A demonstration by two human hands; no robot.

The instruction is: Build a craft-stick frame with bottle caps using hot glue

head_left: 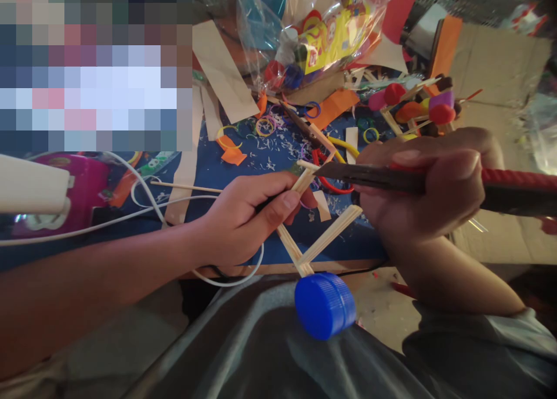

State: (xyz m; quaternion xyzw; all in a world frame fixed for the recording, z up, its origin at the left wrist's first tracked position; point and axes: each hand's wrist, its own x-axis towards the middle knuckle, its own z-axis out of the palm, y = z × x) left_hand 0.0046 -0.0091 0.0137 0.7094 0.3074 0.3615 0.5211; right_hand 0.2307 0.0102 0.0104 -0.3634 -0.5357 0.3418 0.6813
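My left hand (256, 210) is closed around a frame of thin wooden sticks (289, 245), pinching it between thumb and fingers. Blue bottle caps (324, 306) sit at the frame's lower end, over my lap. My right hand (418, 184) grips a red and black box cutter (513, 181). Its dark blade (335, 173) points left and meets, or nearly meets, the stick end just above my left thumb. Just behind the blade lie red-and-yellow-handled scissors (333, 181), partly hidden by my right hand.
White shavings, rubber bands (265, 126) and orange paper scraps (335, 109) litter the blue table (256, 155). A clear plastic bag (322, 33) stands behind. Another stick model with coloured caps (418, 106) is at the right, near cardboard (500, 80). A white cable (183, 199) crosses the left side.
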